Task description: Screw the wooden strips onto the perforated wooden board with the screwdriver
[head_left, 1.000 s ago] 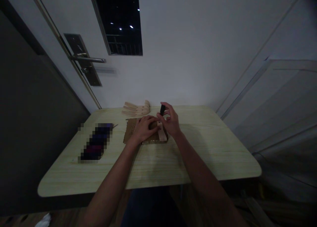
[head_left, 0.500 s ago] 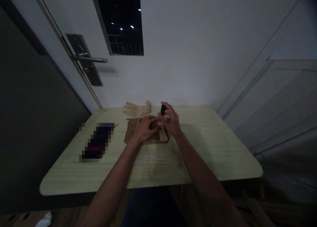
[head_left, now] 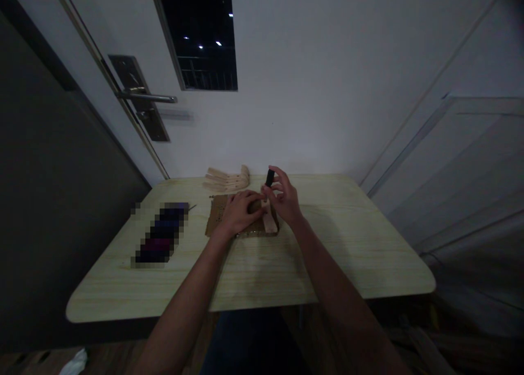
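A pale wood-grain table [head_left: 347,244] stands against a white door [head_left: 327,64] with one lever [head_left: 149,98] and one dark window [head_left: 200,31]. One sheet of cardboard [head_left: 215,216] lies mid-table. Across its right end sits one wooden strip [head_left: 269,220], its long axis running near to far, the near end angled slightly right. The right hand [head_left: 284,197] grips one black handle [head_left: 269,177] in its fingers above the strip's far end; the handle stands nearly upright, top leaning right, lower end pointing down at the strip. The left hand [head_left: 241,214] is spread palm-down on the cardboard, thumb reaching the strip. Beyond lie several bent wooden pieces [head_left: 225,179], mostly lengthwise left to right, too close-set to count. One pixelated dark item [head_left: 161,233] lies to the left, slanting away.
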{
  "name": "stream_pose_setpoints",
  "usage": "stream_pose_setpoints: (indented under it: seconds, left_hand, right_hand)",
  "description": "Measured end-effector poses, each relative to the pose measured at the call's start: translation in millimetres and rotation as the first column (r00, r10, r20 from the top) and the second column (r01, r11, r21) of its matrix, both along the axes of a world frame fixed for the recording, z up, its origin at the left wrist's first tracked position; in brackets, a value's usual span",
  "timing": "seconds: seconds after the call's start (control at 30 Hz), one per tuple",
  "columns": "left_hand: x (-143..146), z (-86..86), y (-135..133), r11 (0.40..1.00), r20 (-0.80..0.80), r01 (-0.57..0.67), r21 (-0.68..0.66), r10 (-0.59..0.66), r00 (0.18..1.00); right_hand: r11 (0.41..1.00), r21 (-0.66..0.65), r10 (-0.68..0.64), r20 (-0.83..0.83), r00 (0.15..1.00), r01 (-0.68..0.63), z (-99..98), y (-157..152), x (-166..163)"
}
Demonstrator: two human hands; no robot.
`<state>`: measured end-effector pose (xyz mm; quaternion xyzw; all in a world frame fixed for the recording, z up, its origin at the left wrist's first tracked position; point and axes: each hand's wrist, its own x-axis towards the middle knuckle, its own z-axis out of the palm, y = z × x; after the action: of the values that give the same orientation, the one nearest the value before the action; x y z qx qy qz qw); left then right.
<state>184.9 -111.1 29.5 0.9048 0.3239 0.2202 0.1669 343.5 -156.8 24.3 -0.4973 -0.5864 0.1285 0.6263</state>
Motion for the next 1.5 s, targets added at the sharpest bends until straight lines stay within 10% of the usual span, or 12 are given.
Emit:
stream_pose_setpoints:
  seconds: [0.9, 1.13, 1.5]
  left_hand:
    - [-0.3, 0.8, -1.2, 1.0, -0.005, -0.003, 0.006, 0.003, 1.0]
    - [-0.5, 1.1, -0.9, 1.0, -0.007, -0.004, 0.007, 0.004, 1.0]
    - [-0.1, 2.9, -2.9, 1.0, -0.01, -0.008, -0.004, 0.008, 1.0]
  right_hand:
    - [0.997, 0.033, -0.072, -0.014, 0.997, 0.073, -5.7, 4.2, -3.4]
    - [0.997, 0.016, 0.081, -0.055, 0.995, -0.08, -1.7, -1.7, -0.3]
    - [0.996, 0.057, -0.075, 0.036, 0.997, 0.073, -5.3, 2.7, 0.3]
